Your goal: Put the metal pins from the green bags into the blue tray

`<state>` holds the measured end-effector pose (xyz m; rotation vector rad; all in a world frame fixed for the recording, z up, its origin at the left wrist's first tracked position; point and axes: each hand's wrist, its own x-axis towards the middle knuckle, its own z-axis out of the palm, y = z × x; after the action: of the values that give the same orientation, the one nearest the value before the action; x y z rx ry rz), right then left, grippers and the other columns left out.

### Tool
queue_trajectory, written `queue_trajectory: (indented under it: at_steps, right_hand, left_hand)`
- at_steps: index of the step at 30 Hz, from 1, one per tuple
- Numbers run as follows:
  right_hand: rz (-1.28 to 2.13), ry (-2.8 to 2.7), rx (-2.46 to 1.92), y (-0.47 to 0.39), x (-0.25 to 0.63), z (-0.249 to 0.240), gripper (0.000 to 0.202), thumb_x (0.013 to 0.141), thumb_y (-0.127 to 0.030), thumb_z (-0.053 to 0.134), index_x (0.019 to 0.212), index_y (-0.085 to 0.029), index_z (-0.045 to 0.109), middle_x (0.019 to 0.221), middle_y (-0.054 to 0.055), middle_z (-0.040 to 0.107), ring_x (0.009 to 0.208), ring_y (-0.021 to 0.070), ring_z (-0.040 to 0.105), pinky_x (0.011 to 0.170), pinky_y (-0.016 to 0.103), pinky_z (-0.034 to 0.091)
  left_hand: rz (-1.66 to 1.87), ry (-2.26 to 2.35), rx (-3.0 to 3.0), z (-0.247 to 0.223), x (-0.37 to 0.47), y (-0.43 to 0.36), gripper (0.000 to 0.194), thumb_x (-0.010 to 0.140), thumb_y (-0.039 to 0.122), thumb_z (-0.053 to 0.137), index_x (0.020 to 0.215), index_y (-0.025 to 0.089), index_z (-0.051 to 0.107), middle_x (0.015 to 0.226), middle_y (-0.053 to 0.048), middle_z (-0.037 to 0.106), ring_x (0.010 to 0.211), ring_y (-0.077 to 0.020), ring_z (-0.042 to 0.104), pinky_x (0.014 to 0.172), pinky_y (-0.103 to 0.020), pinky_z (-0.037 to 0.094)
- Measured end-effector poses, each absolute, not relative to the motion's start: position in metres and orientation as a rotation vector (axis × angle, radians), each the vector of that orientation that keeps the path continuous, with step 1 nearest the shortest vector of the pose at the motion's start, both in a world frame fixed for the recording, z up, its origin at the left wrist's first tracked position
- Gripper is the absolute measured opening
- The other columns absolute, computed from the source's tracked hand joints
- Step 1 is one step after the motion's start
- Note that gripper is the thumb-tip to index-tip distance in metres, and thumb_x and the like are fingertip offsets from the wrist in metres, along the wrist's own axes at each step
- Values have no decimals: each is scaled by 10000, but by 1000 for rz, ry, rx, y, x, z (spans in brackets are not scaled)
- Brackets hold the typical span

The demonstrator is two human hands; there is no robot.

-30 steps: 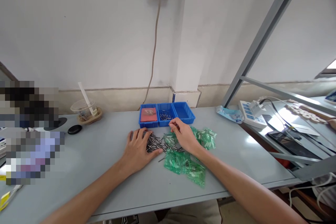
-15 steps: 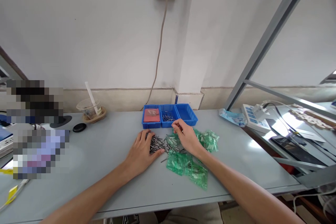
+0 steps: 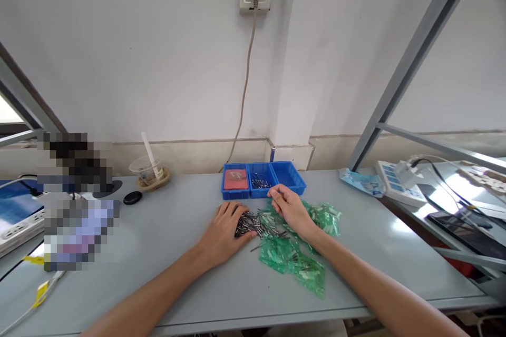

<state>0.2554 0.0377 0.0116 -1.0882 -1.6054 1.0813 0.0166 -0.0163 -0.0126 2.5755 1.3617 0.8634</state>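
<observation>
My left hand (image 3: 225, 231) lies on the table with its thumb and fingers apart, curved around the left side of a pile of short, thin metal pins (image 3: 255, 225). Just in front of the middle blue bin (image 3: 261, 180), my right hand (image 3: 291, 209) is closed in a pinch; whatever its fingertips may hold is too small to make out. That bin has some similar metal pieces in it. Green plastic bags (image 3: 290, 258) with small parts showing through lie beside the pile, partly under my right wrist.
A left blue bin (image 3: 236, 195) contains a red packet, and a right blue bin (image 3: 288, 176) adjoins the middle one. A plastic cup with a straw (image 3: 146, 166) and a black round object (image 3: 133, 198) are at left. On the right are a blue packet (image 3: 362, 182) and power strip (image 3: 399, 184).
The whole view has shifted, so everything appears slightly further right and lower. Relative to the bins and pile, both hands have hardly moved; my right hand is still pinched.
</observation>
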Motion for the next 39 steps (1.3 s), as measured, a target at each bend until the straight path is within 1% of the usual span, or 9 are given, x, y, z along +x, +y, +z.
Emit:
queue_trajectory:
  at_steps: [4, 8, 11, 13, 18, 23, 26, 34, 39]
  right_hand:
    - [1124, -1536, -1022, 39, 256, 10, 341, 993, -543, 549, 1094, -223, 608, 753, -22, 591, 539, 123, 417, 475, 250, 320]
    - [1134, -1572, -967, 37, 257, 13, 337, 985, -481, 591, 1192, -217, 621, 933, 42, 703, 668, 147, 560, 574, 273, 451]
    - [1149, -1594, -943, 35, 257, 16, 322, 952, -462, 664, 1160, -218, 641, 975, 64, 748, 780, 180, 649, 675, 309, 517]
    - [1184, -1594, -931, 33, 256, 17, 301, 933, -469, 691, 1088, -214, 647, 953, 65, 757, 785, 190, 670, 699, 328, 536]
    - [1284, -1595, -900, 29, 252, 17, 297, 970, -522, 627, 1007, -227, 615, 818, 15, 698, 703, 176, 635, 670, 318, 528]
    - [1288, -1601, -939, 28, 252, 16, 374, 1032, -557, 505, 923, -212, 600, 675, -39, 550, 555, 125, 479, 553, 262, 400]
    - [1288, -1577, -970, 29, 253, 14, 391, 1039, -573, 484, 917, -216, 587, 649, -58, 478, 529, 115, 418, 518, 248, 338]
    - [1247, -1551, -908, 34, 252, 8, 280, 1034, -494, 493, 1019, -225, 565, 863, 8, 662, 601, 128, 498, 549, 259, 420]
    - [1213, -1525, -942, 35, 252, 9, 289, 1006, -509, 527, 968, -226, 567, 932, 43, 694, 666, 151, 552, 555, 273, 463]
  left_hand:
    - [830, 1364, 2601, -8, 13, -13, 450, 978, 538, 665, 1326, 262, 594, 1298, -81, 601, 1203, -313, 559, 1045, -499, 476]
    - [774, 1306, 2605, -5, 7, -12, 463, 984, 543, 656, 1352, 271, 587, 1344, -74, 589, 1228, -297, 560, 1075, -480, 470]
    - [756, 1277, 2608, -3, 4, -10, 461, 988, 549, 645, 1356, 276, 596, 1361, -80, 584, 1235, -302, 565, 1074, -477, 474]
    - [744, 1272, 2608, -2, 3, -9, 464, 990, 560, 635, 1354, 275, 601, 1359, -84, 587, 1228, -304, 571, 1068, -478, 477]
    - [735, 1285, 2604, -2, 4, -7, 448, 994, 557, 631, 1345, 280, 607, 1345, -76, 593, 1210, -295, 576, 1049, -469, 485]
    - [739, 1267, 2600, -1, 4, -6, 432, 1011, 548, 613, 1346, 275, 601, 1338, -76, 594, 1222, -293, 561, 1061, -466, 471]
    - [733, 1266, 2591, 0, 3, -6, 416, 1023, 541, 598, 1342, 274, 599, 1328, -74, 598, 1205, -287, 560, 1053, -463, 471]
    - [736, 1259, 2582, 1, 3, -7, 384, 1030, 525, 594, 1320, 274, 616, 1306, -64, 602, 1171, -275, 565, 1034, -450, 489]
    - [751, 1224, 2566, -1, 2, -5, 377, 1037, 523, 585, 1314, 270, 613, 1312, -70, 597, 1182, -283, 557, 1042, -462, 490]
